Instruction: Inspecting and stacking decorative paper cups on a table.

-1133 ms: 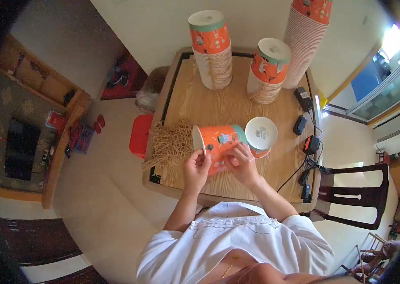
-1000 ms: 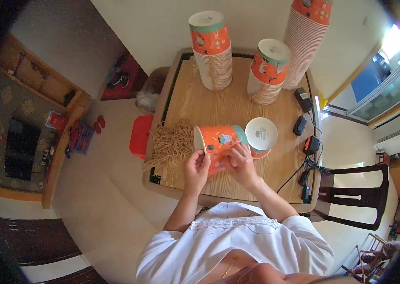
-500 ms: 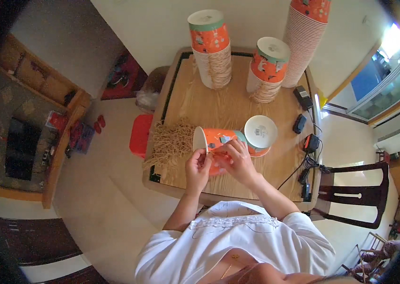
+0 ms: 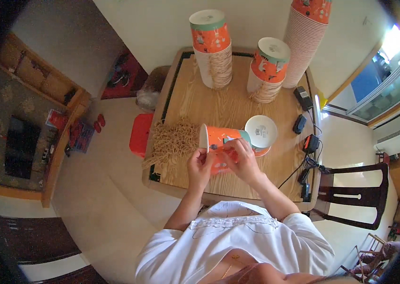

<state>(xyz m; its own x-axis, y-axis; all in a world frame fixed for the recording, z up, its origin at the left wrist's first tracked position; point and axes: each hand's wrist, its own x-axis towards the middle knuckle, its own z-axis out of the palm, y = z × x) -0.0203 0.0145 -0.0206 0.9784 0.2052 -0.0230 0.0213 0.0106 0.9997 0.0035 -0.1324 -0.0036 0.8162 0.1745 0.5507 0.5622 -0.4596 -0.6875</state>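
An orange paper tub (image 4: 228, 134) with a green band lies on its side near the table's front edge, its white rim toward the left. My left hand (image 4: 200, 166) is closed on the rim, thumb and fingers pinching its near edge. My right hand (image 4: 244, 160) rests against the printed side, fingers bent and pinched together close to the left thumb. Whatever lies between those fingertips is too small to make out. Left of the tub spreads a heap of short tan cords (image 4: 174, 142). Just to its right, another paper tub (image 4: 262, 132) stands upside down, white base up.
At the back rise a paper tub stack (image 4: 210, 42) and a shorter stack (image 4: 270, 61), both with tan cords along their sides, beside a tall stack (image 4: 304, 42). Black adapters and cables (image 4: 309, 144) line the right edge. A red stool (image 4: 141, 135) and a dark chair (image 4: 356, 195) flank the table.
The held tub and both my hands have shifted slightly to the right. My right fingers have moved a little along its side, and the grip on the rim stays.
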